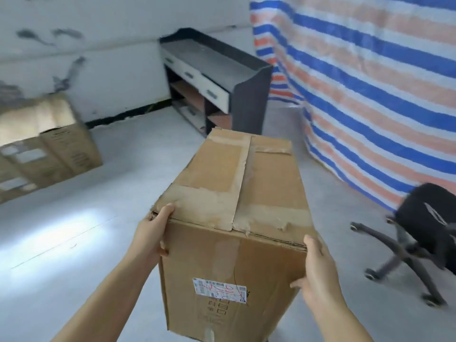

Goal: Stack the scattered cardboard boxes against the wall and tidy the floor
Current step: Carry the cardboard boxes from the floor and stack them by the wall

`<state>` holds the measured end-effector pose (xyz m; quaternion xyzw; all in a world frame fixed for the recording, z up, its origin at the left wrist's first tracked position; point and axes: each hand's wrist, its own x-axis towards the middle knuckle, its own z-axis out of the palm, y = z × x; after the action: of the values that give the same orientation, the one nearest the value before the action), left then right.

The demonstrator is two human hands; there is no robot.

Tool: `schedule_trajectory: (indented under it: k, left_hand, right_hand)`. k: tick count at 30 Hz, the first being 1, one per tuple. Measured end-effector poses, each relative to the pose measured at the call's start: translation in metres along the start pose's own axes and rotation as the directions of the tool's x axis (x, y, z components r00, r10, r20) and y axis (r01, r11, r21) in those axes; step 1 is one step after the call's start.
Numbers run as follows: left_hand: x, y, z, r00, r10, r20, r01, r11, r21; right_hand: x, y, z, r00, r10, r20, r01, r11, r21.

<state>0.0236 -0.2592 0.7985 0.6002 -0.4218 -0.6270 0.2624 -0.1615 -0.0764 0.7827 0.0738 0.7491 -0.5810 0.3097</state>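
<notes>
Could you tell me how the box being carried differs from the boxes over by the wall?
The carried box is held off the floor between the left hand and right hand; the boxes by the wall rest on the floor. The carried box bears one shipping label with red scribble; the wall boxes show several pale patches. It is single; they are grouped. All are brown cardboard.

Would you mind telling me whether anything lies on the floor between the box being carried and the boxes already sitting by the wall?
Nothing visible does. The carried box is held between the left hand and right hand, and the grey floor towards the stacked boxes on the left looks bare. The cabinet and office chair stand off to the right.
</notes>
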Motion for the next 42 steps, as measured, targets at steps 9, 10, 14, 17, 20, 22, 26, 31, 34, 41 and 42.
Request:
schedule_trajectory:
  k: [9,10,14,17,20,22,26,31,34,41,42]
  left_hand:
    - [0.091,0.060,-0.042,0.953,-0.027,-0.303,-0.034,0.980,-0.196]
    - [0.102,0.068,-0.042,0.943,-0.034,-0.330,-0.036,0.978,-0.206]
    - [0.141,0.101,-0.044,0.913,-0.064,-0.402,-0.037,0.970,-0.240]
    - [0.167,0.118,-0.047,0.895,-0.094,-0.436,-0.049,0.951,-0.306]
    - [0.197,0.135,-0.056,0.880,-0.113,-0.461,-0.058,0.939,-0.340]
    - [0.223,0.146,-0.067,0.876,-0.134,-0.463,-0.053,0.928,-0.369]
    - [0.297,0.168,-0.098,0.869,-0.155,-0.470,-0.048,0.919,-0.391]
    - [0.401,0.220,-0.147,0.880,-0.174,-0.443,-0.015,0.921,-0.390]
    - [0.453,0.259,-0.179,0.884,-0.196,-0.425,0.015,0.919,-0.393]
    - [0.565,0.320,-0.231,0.882,-0.184,-0.434,-0.002,0.920,-0.393]
    - [0.582,0.330,-0.236,0.881,-0.179,-0.439,-0.011,0.918,-0.397]
  right_hand:
    - [0.077,-0.059,0.158,0.946,-0.061,0.320,0.111,0.984,-0.141]
    - [0.088,-0.068,0.174,0.940,-0.051,0.337,0.112,0.980,-0.162]
    - [0.122,-0.101,0.236,0.914,-0.027,0.405,0.132,0.964,-0.232]
    - [0.141,-0.120,0.279,0.885,-0.015,0.465,0.164,0.946,-0.280]
    - [0.152,-0.141,0.324,0.859,-0.020,0.512,0.193,0.938,-0.287]
    - [0.159,-0.153,0.356,0.844,-0.025,0.535,0.216,0.930,-0.299]
    - [0.177,-0.167,0.438,0.824,-0.042,0.564,0.269,0.907,-0.325]
    - [0.188,-0.193,0.553,0.849,-0.035,0.528,0.255,0.902,-0.350]
    - [0.185,-0.216,0.621,0.853,-0.028,0.520,0.250,0.897,-0.363]
    - [0.196,-0.253,0.758,0.876,-0.055,0.479,0.261,0.889,-0.375]
    - [0.202,-0.258,0.778,0.872,-0.060,0.486,0.266,0.891,-0.368]
